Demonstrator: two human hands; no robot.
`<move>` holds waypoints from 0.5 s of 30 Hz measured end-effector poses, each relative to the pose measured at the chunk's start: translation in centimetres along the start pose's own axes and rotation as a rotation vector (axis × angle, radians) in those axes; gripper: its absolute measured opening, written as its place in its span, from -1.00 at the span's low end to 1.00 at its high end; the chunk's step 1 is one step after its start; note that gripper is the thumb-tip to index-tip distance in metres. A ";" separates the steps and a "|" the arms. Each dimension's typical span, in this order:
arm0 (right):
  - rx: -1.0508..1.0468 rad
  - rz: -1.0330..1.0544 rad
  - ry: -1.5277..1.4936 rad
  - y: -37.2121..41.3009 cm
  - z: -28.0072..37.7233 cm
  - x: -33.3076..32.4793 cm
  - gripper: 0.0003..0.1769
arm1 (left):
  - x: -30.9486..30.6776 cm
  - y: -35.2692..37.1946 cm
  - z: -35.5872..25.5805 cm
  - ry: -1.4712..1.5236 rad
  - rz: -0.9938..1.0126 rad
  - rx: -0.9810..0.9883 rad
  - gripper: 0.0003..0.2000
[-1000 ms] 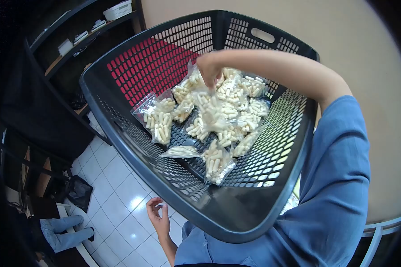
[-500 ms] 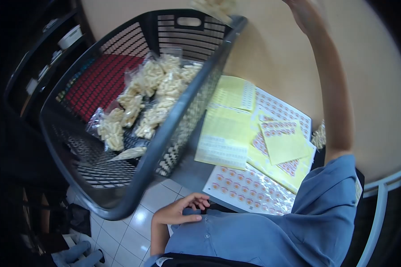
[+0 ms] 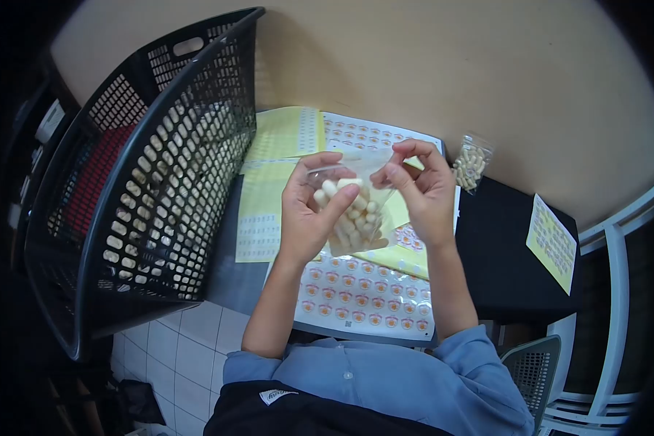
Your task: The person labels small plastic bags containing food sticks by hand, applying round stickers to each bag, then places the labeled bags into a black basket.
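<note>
A clear zip bag of cream-coloured capsules hangs in front of me, above the sticker sheets. My left hand holds its left side, thumb across the front and fingers behind. My right hand pinches the top right corner of the bag between thumb and fingers. Beneath the bag lie white sheets of round orange-and-pink stickers and yellow backing sheets. A second bag of capsules leans against the wall, to the right of my right hand.
At the left a large dark plastic basket rises beside the table, with bags of capsules showing through its slots. A yellow sticker sheet lies on the black cloth at the right. A chair back stands below the table's right side.
My right hand has come down from high up, and my left hand has risen from my lap. Both now hold a bag of capsules. The view has turned right, away from the basket's inside.
</note>
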State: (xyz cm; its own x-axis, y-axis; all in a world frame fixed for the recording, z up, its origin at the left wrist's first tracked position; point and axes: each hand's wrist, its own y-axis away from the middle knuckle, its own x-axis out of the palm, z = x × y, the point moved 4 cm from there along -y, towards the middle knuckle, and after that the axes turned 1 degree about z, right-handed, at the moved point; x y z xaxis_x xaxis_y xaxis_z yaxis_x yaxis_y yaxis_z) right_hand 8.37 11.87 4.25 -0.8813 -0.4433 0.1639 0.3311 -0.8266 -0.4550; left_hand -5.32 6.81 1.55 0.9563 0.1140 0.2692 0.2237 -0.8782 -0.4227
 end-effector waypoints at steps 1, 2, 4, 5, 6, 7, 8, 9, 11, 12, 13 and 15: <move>-0.003 -0.008 0.004 0.4 -0.2 -0.3 -0.79 | 0.6 0.1 0.5 -0.043 -0.048 -0.047 -0.62; -0.031 -0.043 -0.053 0.7 -0.2 -0.6 -0.77 | 1.3 0.2 0.4 -0.028 -0.106 -0.001 -0.71; -0.024 -0.069 -0.115 1.2 -0.4 -1.3 -0.72 | 2.0 0.6 1.0 -0.023 -0.098 0.018 -0.70; -0.022 -0.073 -0.114 1.6 -0.6 -1.6 -0.72 | 2.2 0.7 1.2 -0.024 -0.096 0.035 -0.68; 0.017 -0.024 -0.075 2.0 -0.9 -1.6 -0.73 | 2.6 0.8 1.2 -0.027 -0.094 0.026 -0.68; 0.054 0.028 -0.037 2.3 -1.2 -1.7 -0.74 | 2.8 0.8 1.3 -0.028 -0.094 0.022 -0.68; 0.072 0.057 0.021 2.5 -1.5 -2.0 -0.79 | 3.0 0.8 1.5 -0.032 -0.081 0.022 -0.67; 0.073 0.058 0.021 2.7 -1.6 -2.2 -0.79 | 3.3 0.8 1.6 -0.036 -0.067 0.023 -0.66; 0.069 0.015 -0.027 2.9 -1.6 -2.6 -0.84 | 3.8 0.8 1.7 -0.060 -0.074 0.029 -0.64; 0.084 0.002 -0.032 3.0 -1.7 -2.7 -0.86 | 4.0 0.9 1.7 -0.084 -0.079 0.032 -0.62; 0.085 0.004 -0.034 3.0 -1.8 -2.8 -0.86 | 4.3 1.0 1.7 -0.086 -0.081 0.032 -0.62; 0.049 0.013 -0.090 3.0 -1.8 -3.1 -0.86 | 4.6 1.2 1.8 -0.101 -0.104 0.004 -0.58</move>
State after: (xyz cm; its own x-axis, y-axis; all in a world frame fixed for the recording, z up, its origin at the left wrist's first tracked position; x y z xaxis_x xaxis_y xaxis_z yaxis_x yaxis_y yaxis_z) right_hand 11.47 11.33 0.82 -0.8437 -0.4818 0.2368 0.3607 -0.8354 -0.4147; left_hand -0.28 7.10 0.69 0.9420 0.2507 0.2229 0.3230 -0.8573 -0.4008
